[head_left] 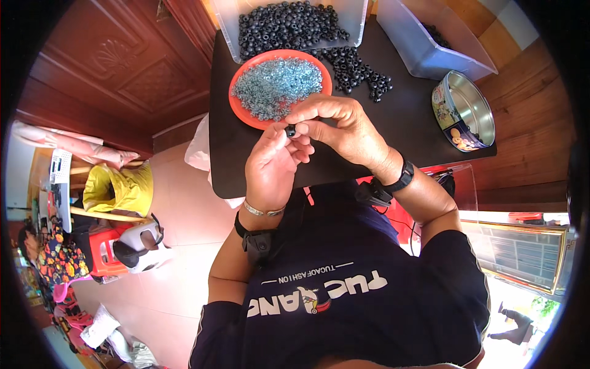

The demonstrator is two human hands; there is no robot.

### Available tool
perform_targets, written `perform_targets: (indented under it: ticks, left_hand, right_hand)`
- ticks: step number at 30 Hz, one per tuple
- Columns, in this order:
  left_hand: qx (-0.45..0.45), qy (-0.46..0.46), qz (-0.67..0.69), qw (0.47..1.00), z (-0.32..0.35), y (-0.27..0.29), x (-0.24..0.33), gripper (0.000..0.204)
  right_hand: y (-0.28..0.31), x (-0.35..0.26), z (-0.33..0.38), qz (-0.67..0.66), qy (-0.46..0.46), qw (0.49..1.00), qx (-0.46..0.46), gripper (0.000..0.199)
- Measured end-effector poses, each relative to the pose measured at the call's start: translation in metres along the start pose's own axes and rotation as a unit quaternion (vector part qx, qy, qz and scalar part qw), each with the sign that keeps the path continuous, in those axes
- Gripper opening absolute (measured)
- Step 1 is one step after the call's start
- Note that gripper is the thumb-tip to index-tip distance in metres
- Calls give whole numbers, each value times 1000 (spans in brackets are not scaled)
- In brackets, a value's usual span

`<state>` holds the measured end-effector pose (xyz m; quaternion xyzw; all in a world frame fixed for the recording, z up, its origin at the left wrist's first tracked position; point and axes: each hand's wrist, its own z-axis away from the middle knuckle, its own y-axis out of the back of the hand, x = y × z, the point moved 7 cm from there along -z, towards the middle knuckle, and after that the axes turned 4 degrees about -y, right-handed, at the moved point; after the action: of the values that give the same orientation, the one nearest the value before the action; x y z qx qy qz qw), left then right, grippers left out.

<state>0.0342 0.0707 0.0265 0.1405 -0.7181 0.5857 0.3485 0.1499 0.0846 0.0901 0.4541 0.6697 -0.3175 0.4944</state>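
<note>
Over the near rim of an orange-red plate point(236, 106), both hands meet at a small round black piece point(291, 130). My left hand point(270, 161) pinches it between thumb and fingertips, palm turned up. From the right, my right hand point(345, 128) reaches in with thumb and index finger closed at the top of the same piece; whatever lies between those fingertips is too small to make out. A heap of tiny shiny silver-blue metal parts point(276, 83) fills the plate just beyond the hands.
Loose black pieces point(359, 72) spill across the dark table point(399, 123) from a clear bin point(228, 27). At the right stand a second translucent bin point(424, 52) and a round metal tin point(464, 111). A red stool point(104, 255) is on the floor at left.
</note>
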Motion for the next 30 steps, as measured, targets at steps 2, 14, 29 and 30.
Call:
perform_targets:
  ticks: [2, 14, 29, 30]
  left_hand:
    - [0, 4, -3, 1000, 0, 0, -1, 24]
    - [-15, 31, 3, 999, 0, -2, -4, 27]
    - [-27, 19, -17, 999, 2, -5, -1, 28]
    - [-16, 20, -13, 1000, 2, -5, -1, 27]
  right_hand:
    - [-1, 3, -1, -13, 4, 1000, 1, 17]
    - [3, 14, -1, -88, -46, 995, -31, 17]
    - [1, 8, 1, -75, -17, 996, -42, 19]
    - [2, 6, 2, -50, -3, 998, -33, 20]
